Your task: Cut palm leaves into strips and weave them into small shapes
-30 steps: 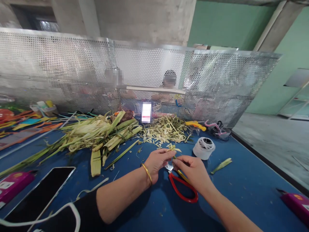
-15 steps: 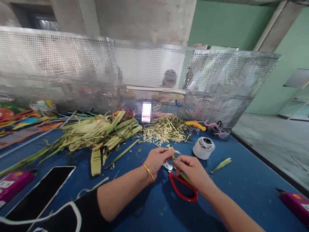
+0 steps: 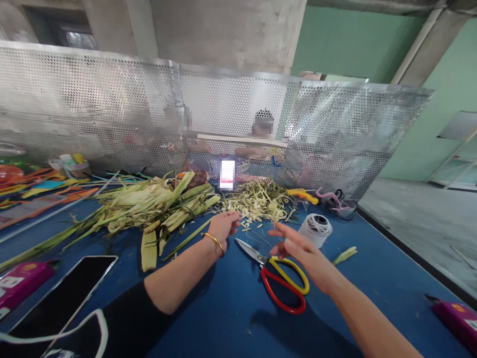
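Observation:
My left hand (image 3: 223, 229), with a gold bangle on its wrist, hovers over the table in front of the pile of cut scraps (image 3: 261, 201). Its fingers reach to the right and hold nothing I can see. My right hand (image 3: 300, 251) has its fingers apart and partly covers the ball of white string (image 3: 316, 229). A pale scrap, slightly blurred, shows just above its fingertips. Between and below both hands lie scissors (image 3: 265, 261) with one red and one yellow handle, blades pointing away to the left.
Long green leaf stalks (image 3: 137, 204) are heaped at the left. A phone (image 3: 67, 298) and a purple box (image 3: 22, 286) lie front left, another purple box (image 3: 454, 315) at right. Behind stands a perforated metal screen (image 3: 231, 107); people sit beyond it. A lit phone (image 3: 227, 174) leans there.
My hands have come apart: the left moved left and away, the right opened. The small green strip they both pinched has left my fingers. The scissors are now uncovered.

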Demonstrator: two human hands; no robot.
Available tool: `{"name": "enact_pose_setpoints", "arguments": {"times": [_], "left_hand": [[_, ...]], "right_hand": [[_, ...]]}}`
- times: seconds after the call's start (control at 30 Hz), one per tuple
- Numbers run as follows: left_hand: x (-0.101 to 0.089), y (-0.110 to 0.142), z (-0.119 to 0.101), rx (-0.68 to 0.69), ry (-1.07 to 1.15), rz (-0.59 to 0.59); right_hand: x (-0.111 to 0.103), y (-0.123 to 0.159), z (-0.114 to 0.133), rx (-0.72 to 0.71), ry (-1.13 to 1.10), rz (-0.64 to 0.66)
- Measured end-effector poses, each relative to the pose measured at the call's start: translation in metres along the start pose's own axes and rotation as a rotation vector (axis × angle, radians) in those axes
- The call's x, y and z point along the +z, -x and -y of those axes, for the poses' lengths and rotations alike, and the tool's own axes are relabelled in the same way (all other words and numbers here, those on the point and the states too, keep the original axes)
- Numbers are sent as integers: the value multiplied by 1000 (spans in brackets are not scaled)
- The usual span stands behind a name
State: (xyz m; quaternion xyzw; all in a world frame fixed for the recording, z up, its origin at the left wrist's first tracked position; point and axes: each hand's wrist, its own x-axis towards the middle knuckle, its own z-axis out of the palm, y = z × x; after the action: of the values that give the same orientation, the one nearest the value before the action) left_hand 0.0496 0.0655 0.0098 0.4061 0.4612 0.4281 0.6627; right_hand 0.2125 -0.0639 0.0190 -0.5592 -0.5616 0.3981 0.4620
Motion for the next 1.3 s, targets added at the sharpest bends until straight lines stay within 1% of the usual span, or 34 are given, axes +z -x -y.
{"name": "enact_pose_setpoints", "arguments": {"times": [0.03, 0.07, 0.13, 0.3, 0.37, 0.43, 0.6, 0.7, 0.8, 0.9, 0.97, 1.0, 1.07, 1.13, 1.2, 1.23, 1.3], "left_hand": [[1, 0, 1, 3, -7, 2], [1, 0, 2, 4, -15, 6], [1, 1, 4, 1, -28, 23], [1, 0, 4, 8, -64, 53], [0, 0, 4, 21, -80, 53], [0, 0, 4, 31, -94, 54], [1, 0, 3, 41, -111, 63], [-1, -2, -5, 63, -100, 58], [-8, -5, -23, 117, -74, 44], [-22, -4, -49, 208, -63, 25], [-34, 0, -67, 370, -153, 0], [-40, 2, -75, 429, -218, -12], [-52, 8, -89, 497, -322, -19], [-64, 12, -99, 547, -444, -35], [-75, 15, -100, 565, -632, -39], [-80, 17, -98, 557, -751, -39], [-88, 19, -86, 523, -958, -84]], "right_hand": [[-3, -4, -3, -26, 23, -92], [-5, -6, -6, -31, 70, -146], [-5, -8, -11, -17, 236, -177], [2, -3, -14, -80, 840, -27], [3, -2, -12, -69, 1019, 15], [3, -2, -10, -35, 1126, 44], [5, -1, -8, 46, 1207, 113], [6, 1, -6, 69, 1232, 159], [5, 5, -4, 61, 1225, 217], [2, 9, -3, 23, 1202, 270], [2, 10, -4, -1, 1190, 293], [2, 10, -5, -5, 1187, 296], [4, 10, -6, 7, 1196, 287], [7, 9, -7, 40, 1222, 279], [10, 8, -7, 63, 1243, 281], [11, 8, -7, 66, 1247, 281], [11, 7, -7, 57, 1237, 275]]}}
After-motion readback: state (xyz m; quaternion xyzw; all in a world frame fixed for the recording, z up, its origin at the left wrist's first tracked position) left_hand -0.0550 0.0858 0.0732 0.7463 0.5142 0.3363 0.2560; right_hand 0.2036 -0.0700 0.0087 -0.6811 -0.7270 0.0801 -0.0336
